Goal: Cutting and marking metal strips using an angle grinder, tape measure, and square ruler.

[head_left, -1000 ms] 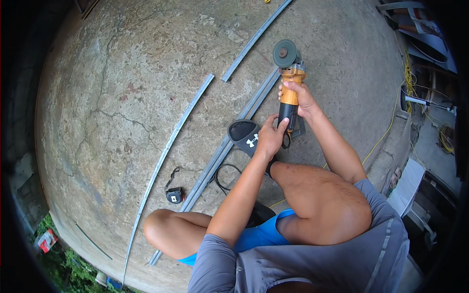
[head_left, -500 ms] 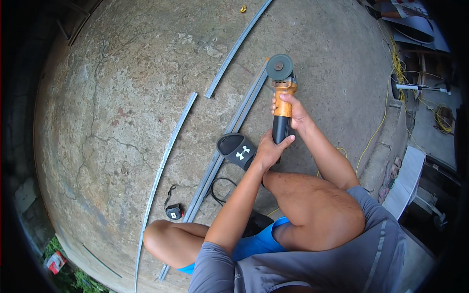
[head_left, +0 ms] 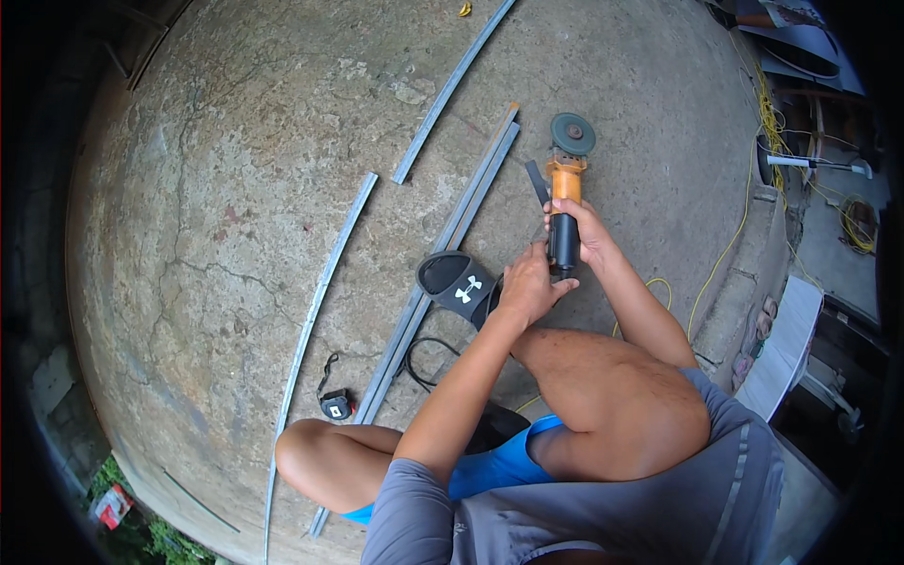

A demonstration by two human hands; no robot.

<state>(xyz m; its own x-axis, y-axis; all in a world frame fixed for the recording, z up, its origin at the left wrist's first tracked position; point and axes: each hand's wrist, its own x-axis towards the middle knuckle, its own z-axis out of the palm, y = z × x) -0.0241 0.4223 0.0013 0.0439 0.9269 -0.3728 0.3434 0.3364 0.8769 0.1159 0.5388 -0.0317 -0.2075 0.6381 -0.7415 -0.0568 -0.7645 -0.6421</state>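
An angle grinder point(head_left: 566, 193) with an orange front, a black rear body and a grey-green disc point(head_left: 573, 134) is held over the concrete, its disc end pointing away from me. My right hand point(head_left: 586, 231) wraps round its body from the right. At the rear end, my left hand point(head_left: 529, 285) closes against the grinder from the left; its fingertips are partly hidden. Just left of the tool lies a dark flat strip point(head_left: 537, 181). Long galvanized metal channels point(head_left: 471, 193) run side by side on the ground, with a black slide sandal point(head_left: 454, 284) across them.
Two more thin metal lengths point(head_left: 325, 282) point(head_left: 452, 89) lie to the left and farther off. A tape measure point(head_left: 335, 403) sits near my left knee. A black cable point(head_left: 411, 363) loops beside the channels. Yellow cord point(head_left: 720, 259) runs along a raised concrete edge on the right.
The grinder has moved right and slightly nearer me, away from the channels. Both hands moved with it, my right hand now farther back on its body. The dark strip has come into view.
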